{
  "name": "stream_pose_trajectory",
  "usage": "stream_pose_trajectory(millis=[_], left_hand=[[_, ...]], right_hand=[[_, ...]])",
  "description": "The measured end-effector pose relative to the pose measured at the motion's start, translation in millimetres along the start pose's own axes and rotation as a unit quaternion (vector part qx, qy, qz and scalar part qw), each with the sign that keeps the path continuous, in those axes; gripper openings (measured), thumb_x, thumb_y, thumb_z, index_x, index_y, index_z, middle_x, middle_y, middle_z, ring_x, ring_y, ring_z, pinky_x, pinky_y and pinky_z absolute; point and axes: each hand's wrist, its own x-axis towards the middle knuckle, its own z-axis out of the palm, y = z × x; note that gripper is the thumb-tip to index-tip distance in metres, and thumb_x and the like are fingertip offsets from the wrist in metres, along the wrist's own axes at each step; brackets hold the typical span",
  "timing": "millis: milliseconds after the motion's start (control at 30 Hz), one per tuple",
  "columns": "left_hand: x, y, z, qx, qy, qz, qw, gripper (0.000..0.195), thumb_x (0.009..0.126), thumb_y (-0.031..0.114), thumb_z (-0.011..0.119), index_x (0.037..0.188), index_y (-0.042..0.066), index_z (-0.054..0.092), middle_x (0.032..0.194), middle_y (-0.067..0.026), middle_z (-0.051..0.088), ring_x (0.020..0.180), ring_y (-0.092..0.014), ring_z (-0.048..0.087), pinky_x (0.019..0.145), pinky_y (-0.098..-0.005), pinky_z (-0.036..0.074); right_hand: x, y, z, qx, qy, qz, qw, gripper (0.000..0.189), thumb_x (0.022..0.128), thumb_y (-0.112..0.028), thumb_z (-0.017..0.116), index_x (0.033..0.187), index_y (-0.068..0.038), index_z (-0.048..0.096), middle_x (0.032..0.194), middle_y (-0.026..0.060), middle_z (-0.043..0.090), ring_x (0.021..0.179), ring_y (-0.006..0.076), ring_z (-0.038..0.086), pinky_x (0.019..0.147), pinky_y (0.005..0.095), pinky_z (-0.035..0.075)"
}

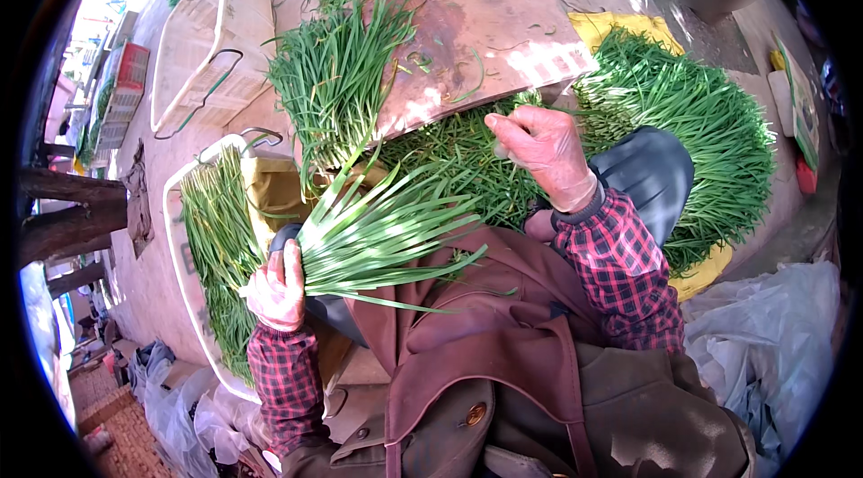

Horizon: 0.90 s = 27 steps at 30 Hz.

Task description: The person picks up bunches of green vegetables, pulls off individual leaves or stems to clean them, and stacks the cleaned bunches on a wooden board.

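My left hand point(278, 288), in a thin clear glove, grips a bunch of flat green leaves point(377, 235) that look like garlic chives. The blades fan out to the right above my brown apron point(465, 336). My right hand point(545, 153), also gloved, is raised near the front edge of a board point(499, 13). Its fingers are curled in, and I see nothing held in them. A thick bundle of chives point(337, 80) lies on the board's left end. Loose chives point(465, 161) cover the ground below the board, between my knees.
On my left stands a white plastic crate point(176, 235) packed with chives, with an upended crate point(209, 53) beyond it. A large heap of chives point(701, 134) rests on yellow sheeting point(627, 26) to my right. Clear plastic sheeting point(768, 336) lies at the lower right.
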Motion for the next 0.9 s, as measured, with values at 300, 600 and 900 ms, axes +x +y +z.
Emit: stream_pose_trajectory(millis=[300, 600, 900], left_hand=[[15, 1, -3, -0.046, 0.036, 0.062, 0.996, 0.035, 0.079, 0.007, 0.066, 0.114, 0.008, 0.068, 0.097, -0.0102, 0.066, 0.073, -0.025, 0.064, 0.062, -0.0354, 0.053], [0, -8, 25, -0.010, -0.010, -0.015, 1.000, 0.041, 0.079, 0.006, 0.065, 0.120, 0.007, 0.067, 0.097, -0.0094, 0.070, 0.069, -0.021, 0.063, 0.059, -0.0322, 0.051], [-11, -31, 47, -0.003, 0.040, -0.119, 0.992, 0.049, 0.082, 0.019, 0.071, 0.129, 0.011, 0.064, 0.091, -0.0098, 0.069, 0.069, -0.024, 0.066, 0.059, -0.0332, 0.054]], right_hand=[[33, -22, 45, -0.231, -0.050, -0.400, 0.885, 0.050, 0.082, -0.011, 0.069, 0.130, -0.013, 0.060, 0.107, 0.0113, 0.064, 0.082, 0.0303, 0.065, 0.069, 0.0394, 0.053], [51, -16, 39, 0.124, -0.024, -0.114, 0.985, 0.016, 0.091, -0.012, 0.062, 0.085, 0.000, 0.071, 0.072, 0.0025, 0.064, 0.068, 0.0077, 0.057, 0.063, 0.0260, 0.047], [14, 19, -11, 0.026, 0.058, -0.095, 0.993, 0.015, 0.089, -0.011, 0.067, 0.098, 0.000, 0.070, 0.089, 0.0056, 0.068, 0.077, 0.0103, 0.061, 0.067, 0.0254, 0.048]])
